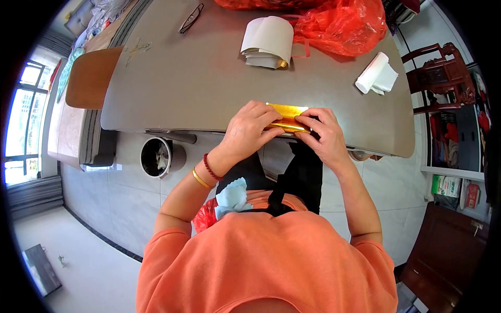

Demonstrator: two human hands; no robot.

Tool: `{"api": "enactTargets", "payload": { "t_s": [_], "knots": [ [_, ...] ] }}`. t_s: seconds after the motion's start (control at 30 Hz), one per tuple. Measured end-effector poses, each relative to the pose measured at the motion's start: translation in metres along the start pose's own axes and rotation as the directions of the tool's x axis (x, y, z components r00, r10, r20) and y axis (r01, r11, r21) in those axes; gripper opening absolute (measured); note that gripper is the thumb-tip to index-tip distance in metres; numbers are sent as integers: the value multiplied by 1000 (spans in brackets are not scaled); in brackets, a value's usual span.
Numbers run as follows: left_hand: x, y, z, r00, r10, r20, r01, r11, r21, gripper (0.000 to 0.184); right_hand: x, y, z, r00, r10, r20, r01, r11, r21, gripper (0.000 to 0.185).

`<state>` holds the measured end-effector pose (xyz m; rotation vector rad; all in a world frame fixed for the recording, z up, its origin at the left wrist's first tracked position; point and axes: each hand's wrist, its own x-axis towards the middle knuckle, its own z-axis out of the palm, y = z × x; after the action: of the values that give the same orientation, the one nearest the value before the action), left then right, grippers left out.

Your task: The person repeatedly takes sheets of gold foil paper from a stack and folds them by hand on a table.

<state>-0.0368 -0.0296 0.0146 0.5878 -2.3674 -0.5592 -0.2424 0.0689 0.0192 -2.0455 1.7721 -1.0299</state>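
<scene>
Orange shirt [266, 261] closest; gold foil [288, 111] long-axis crosswise between left hand [250, 128], right hand [324, 130], equally near; each pinches 1 end, nearly closed, left contact unclear.

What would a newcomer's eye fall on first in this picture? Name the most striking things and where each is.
Probably the shiny gold sheet pinched in the person's hands, at the near edge of the table. Next might come the glossy red plastic bag on the table's far side, beside the white paper stack. The bright orange shirt fills the lower middle of the view.
</scene>
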Motion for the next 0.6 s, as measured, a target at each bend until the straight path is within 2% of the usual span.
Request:
{"api": "enactTargets", "payload": {
  "t_s": [0.23,0.6],
  "knots": [
    [5,-2,4,999,-31,-22,31,1000,-4,23,8,3,2,994,110,5,-110,991,80,22],
    [9,1,13,990,-129,-57,135,985,109,16,11,4,10,994,77,-80,-75,997,17,19]
  ]
}}
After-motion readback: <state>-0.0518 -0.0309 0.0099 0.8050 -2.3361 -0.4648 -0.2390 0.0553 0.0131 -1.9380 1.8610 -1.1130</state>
